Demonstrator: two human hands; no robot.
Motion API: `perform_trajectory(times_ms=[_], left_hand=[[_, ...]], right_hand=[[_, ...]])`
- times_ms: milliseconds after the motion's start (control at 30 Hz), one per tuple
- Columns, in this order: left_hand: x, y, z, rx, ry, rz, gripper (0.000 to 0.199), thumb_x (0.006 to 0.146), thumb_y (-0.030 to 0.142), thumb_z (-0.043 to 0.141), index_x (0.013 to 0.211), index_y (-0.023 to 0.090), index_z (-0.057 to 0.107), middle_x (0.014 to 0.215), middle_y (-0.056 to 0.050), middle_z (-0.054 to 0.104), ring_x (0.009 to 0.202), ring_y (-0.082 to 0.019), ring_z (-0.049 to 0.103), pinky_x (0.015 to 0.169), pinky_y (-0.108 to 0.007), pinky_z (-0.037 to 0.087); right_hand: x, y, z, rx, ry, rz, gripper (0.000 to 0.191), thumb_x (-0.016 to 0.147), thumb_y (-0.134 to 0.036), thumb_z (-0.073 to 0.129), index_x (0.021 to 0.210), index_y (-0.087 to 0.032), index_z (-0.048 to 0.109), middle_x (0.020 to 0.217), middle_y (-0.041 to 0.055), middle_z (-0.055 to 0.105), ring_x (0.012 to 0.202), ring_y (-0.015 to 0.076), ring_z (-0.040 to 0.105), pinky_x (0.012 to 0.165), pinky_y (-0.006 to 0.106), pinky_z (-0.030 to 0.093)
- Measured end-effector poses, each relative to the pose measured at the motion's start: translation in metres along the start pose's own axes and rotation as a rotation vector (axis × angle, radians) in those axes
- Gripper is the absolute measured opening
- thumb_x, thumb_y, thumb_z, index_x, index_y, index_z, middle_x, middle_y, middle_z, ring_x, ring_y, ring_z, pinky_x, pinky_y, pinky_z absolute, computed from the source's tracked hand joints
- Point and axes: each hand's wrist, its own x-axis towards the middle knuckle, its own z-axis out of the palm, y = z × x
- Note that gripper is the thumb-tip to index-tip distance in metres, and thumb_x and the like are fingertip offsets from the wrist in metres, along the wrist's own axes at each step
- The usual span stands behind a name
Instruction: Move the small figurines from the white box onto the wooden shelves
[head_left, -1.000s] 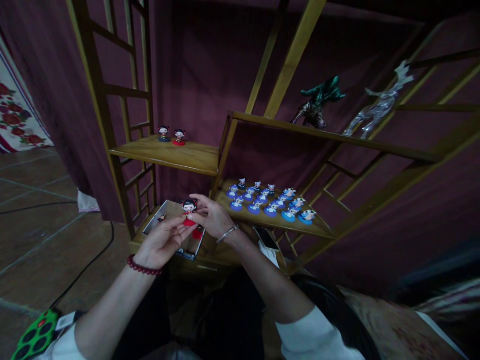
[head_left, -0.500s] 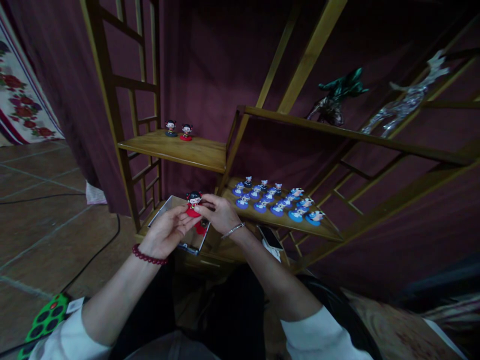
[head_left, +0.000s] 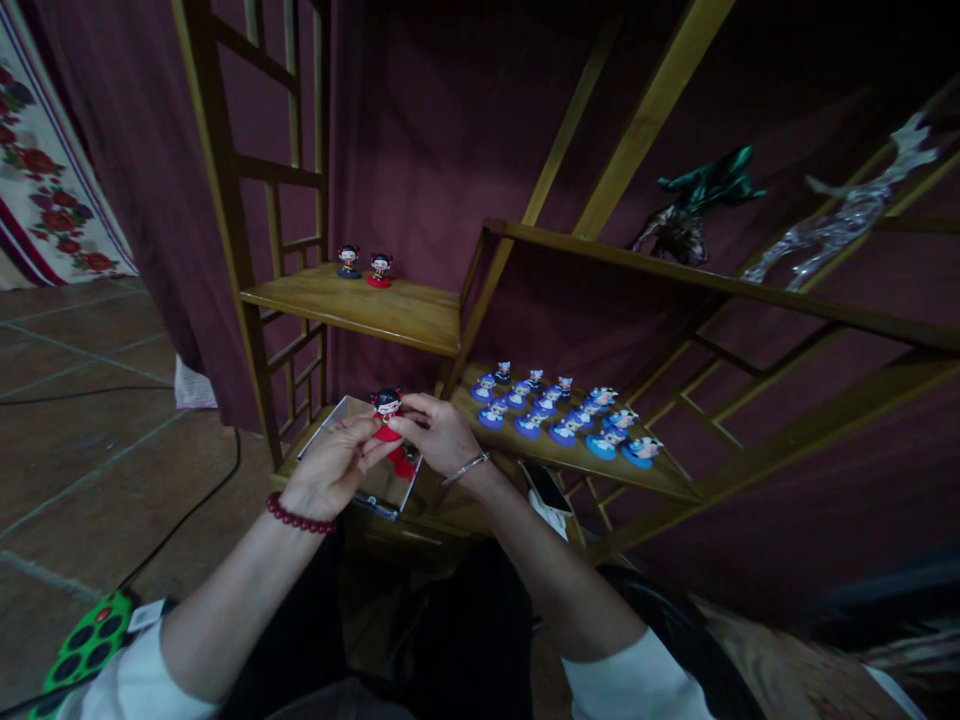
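A small figurine (head_left: 388,407) with black hair and a red base is held upright between my two hands. My left hand (head_left: 335,465) pinches its left side, fingers curled under the base. From the right, my right hand (head_left: 435,432) grips the other side with thumb and fingers. Below them is a white open box (head_left: 319,437), with a red piece (head_left: 403,462) showing inside; my hands hide part of the box. On the upper left shelf (head_left: 405,310) stand two similar figurines, one dark-based figurine (head_left: 348,262) and one red-based figurine (head_left: 380,269).
Several purple- and blue-based figurines (head_left: 529,424) stand in rows on the lower right shelf (head_left: 660,482). Above them are a green sculpture (head_left: 709,190) and a clear glass-like sculpture (head_left: 840,220). A phone (head_left: 546,487) lies below. A green power strip (head_left: 90,640) rests on the floor.
The view has shifted slightly, so the shelves sit a little lower and further right. My left fingers have closed in more on the figurine, which stays in both hands.
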Motion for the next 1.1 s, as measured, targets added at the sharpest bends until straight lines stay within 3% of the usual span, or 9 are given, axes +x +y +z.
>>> perform_trajectory(times_ms=[167,300,500,733,1100], left_hand=[[0.001,0.0,-0.001,0.005,0.038,0.007,0.016,0.072,-0.001,0.05,0.07,0.009,0.063,0.07,-0.005,0.066,0.062,-0.012,0.062,0.063,-0.024,0.054],[-0.001,0.003,-0.002,-0.017,-0.018,0.006,0.018,0.073,-0.002,0.048,0.071,0.008,0.063,0.074,-0.007,0.067,0.067,-0.013,0.063,0.068,-0.026,0.053],[-0.006,0.01,-0.002,-0.026,-0.052,-0.03,0.019,0.071,-0.004,0.045,0.069,0.006,0.061,0.077,-0.011,0.066,0.074,-0.017,0.064,0.08,-0.035,0.051],[-0.005,0.013,-0.004,0.029,-0.097,-0.039,0.016,0.067,-0.004,0.05,0.07,0.007,0.061,0.082,-0.012,0.066,0.08,-0.019,0.064,0.082,-0.034,0.05],[-0.01,0.022,-0.002,0.085,-0.112,0.026,0.017,0.068,-0.004,0.051,0.072,0.006,0.064,0.087,-0.012,0.067,0.083,-0.02,0.063,0.082,-0.033,0.051]], right_hand=[[0.001,0.0,0.002,-0.069,0.006,-0.01,0.018,0.073,-0.02,0.056,0.09,-0.02,0.063,0.089,0.0017,0.064,0.08,0.013,0.06,0.075,0.027,0.048],[0.002,-0.003,0.001,-0.066,-0.004,0.003,0.02,0.073,-0.024,0.057,0.092,-0.021,0.063,0.091,0.0018,0.064,0.082,0.0136,0.06,0.077,0.028,0.048],[0.005,-0.011,0.001,0.166,-0.079,0.07,0.023,0.075,-0.029,0.055,0.095,-0.019,0.06,0.092,0.0025,0.065,0.082,0.015,0.062,0.074,0.028,0.05],[0.013,-0.005,-0.001,0.304,-0.057,0.109,0.043,0.069,-0.025,0.06,0.111,-0.02,0.051,0.092,0.0026,0.064,0.082,0.0124,0.061,0.078,0.028,0.049],[0.017,-0.018,-0.002,0.28,-0.067,0.074,0.035,0.071,-0.024,0.058,0.106,-0.019,0.052,0.089,0.0016,0.064,0.083,0.0122,0.061,0.08,0.028,0.048]])
